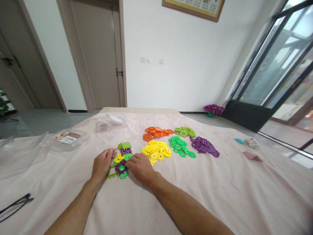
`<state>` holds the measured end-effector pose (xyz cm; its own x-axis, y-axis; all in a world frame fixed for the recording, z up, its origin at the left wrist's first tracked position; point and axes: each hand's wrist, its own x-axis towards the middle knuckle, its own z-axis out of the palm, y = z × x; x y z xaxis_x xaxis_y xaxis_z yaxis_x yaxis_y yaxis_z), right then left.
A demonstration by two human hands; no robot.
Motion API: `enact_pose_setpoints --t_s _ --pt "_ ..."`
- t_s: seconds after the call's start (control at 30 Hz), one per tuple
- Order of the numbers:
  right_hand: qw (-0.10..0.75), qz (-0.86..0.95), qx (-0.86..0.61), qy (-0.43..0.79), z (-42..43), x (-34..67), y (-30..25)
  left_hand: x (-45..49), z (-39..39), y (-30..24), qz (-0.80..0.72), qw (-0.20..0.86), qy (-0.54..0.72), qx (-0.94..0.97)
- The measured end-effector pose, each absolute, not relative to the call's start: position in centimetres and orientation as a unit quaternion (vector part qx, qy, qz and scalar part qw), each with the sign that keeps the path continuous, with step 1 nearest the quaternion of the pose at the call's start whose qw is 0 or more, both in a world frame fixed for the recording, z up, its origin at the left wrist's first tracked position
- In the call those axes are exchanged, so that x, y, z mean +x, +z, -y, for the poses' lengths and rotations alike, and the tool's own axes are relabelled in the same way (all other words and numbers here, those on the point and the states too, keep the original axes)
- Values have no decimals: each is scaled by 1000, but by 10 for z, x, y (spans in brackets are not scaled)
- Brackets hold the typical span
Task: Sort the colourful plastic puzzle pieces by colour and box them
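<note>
A flat build of interlocking plastic discs (pixel 119 159) lies on the pink cloth, joined from olive green, purple, yellow and bright green notched pieces. At its left edge, my left hand (pixel 102 164) is closed with the fingers curled; what lies under the fingertips is partly hidden. My right hand (pixel 141 167) grips the build from the right, its bent fingers covering part of the purple and green discs. Just beyond that hand is a pile of yellow discs (pixel 156 150).
Orange discs (pixel 156 132), light green discs (pixel 185 131), green discs (pixel 181 146) and purple discs (pixel 204 146) lie in piles. Clear plastic boxes (pixel 67 138) and glasses (pixel 16 207) are left. A pink cloth piece (pixel 251 156) and white item (pixel 251 143) lie right.
</note>
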<state>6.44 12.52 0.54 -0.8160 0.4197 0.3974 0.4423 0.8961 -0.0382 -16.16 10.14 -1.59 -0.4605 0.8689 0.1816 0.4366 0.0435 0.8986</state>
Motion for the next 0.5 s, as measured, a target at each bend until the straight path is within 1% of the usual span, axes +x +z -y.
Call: enact_pose_setpoints --t_s 0.13,0.37,0.43,0.5 --pt "221 956 -194 5 -118 62 10 -160 -101 -15 -686 216 507 475" --pt "192 964 -186 -2 -122 57 3 -160 -102 -14 -691 210 500 478" --pt "208 959 -193 5 -121 56 2 -160 -101 -14 -693 209 497 479" --pt "242 944 -221 24 -121 58 5 -159 -101 -14 -694 210 497 476"
